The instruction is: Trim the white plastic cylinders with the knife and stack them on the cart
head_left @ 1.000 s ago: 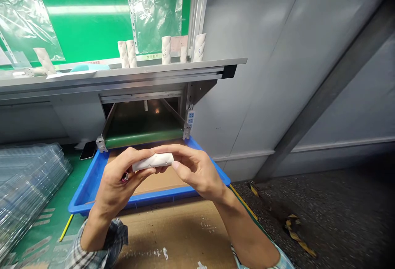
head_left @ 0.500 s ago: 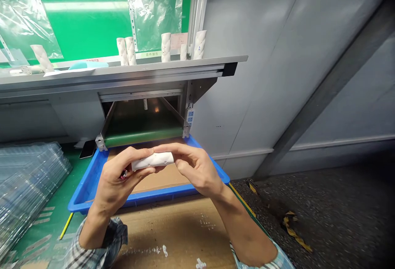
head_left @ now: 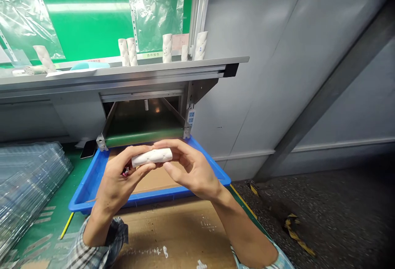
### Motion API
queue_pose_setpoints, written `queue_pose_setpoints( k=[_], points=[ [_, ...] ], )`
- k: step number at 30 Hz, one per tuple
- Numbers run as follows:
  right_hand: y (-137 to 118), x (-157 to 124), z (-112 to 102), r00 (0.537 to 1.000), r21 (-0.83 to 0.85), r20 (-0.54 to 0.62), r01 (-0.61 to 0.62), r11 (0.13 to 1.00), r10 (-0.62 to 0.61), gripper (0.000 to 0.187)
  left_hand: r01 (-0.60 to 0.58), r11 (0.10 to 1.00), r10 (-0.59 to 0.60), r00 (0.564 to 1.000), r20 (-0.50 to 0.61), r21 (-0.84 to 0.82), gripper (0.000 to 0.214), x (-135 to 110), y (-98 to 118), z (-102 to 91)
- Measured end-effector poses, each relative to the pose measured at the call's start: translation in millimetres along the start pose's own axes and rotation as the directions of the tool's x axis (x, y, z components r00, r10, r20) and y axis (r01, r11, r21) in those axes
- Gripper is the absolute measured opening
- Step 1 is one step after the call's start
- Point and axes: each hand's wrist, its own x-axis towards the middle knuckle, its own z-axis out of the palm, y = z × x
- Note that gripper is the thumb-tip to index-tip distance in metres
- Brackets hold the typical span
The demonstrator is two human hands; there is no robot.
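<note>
A short white tube (head_left: 152,157) with small dimples or holes along its side lies nearly level between my two hands, above the blue tray. My left hand (head_left: 121,174) is closed on the tube's left end, thumb along the near side and index finger over the top. Something small, dark and pinkish (head_left: 125,171) shows in the left palm; I cannot make out what it is. My right hand (head_left: 193,168) grips the right end, with fingers over the top and behind, and the thumb tip at the lower edge.
A blue tray (head_left: 148,199) lined with cardboard sits under a green conveyor belt (head_left: 145,131), which carries another white tube (head_left: 146,104). Several white tubes (head_left: 167,48) stand on the shelf (head_left: 129,75). Clear plastic trays (head_left: 33,186) are stacked left, near a phone (head_left: 88,149). Cardboard (head_left: 173,236) lies in front.
My right thumb has moved left along the tube to its lower edge, and the right fingers have shifted slightly. The tube appears rolled a little; my left hand stays around it.
</note>
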Motion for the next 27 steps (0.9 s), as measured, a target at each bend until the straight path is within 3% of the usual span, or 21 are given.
queue_pose_setpoints(
  k=[5,9,12,17,20,27],
  points=[
    [4,3,1,0.995,-0.097,-0.096,-0.006,0.995,-0.004,0.023,0.045,0.969,-0.052,0.998,0.019,0.242,0.052,1,7,-13.2],
    [5,4,-2,0.994,-0.165,-0.111,0.000,0.986,-0.018,0.022,0.000,0.921,0.007,1.000,-0.014,0.389,0.041,-1,14,-21.5],
    [5,2,-2,0.994,-0.209,-0.099,0.017,0.978,-0.038,0.023,-0.087,0.866,0.108,0.994,-0.014,0.492,0.027,-3,17,-17.4],
    [3,1,1,0.992,-0.304,-0.095,0.046,0.952,-0.078,0.024,-0.175,0.708,0.186,0.981,0.058,0.684,0.032,-6,22,-5.9],
    [1,1,3,0.989,-0.373,-0.095,0.069,0.925,-0.113,0.026,-0.172,0.658,0.184,0.981,0.065,0.733,0.033,-6,25,-3.8],
    [-1,1,4,0.987,-0.452,-0.086,0.085,0.888,-0.138,0.027,-0.163,0.635,0.163,0.984,0.076,0.755,0.036,-8,25,-4.0]
  ],
)
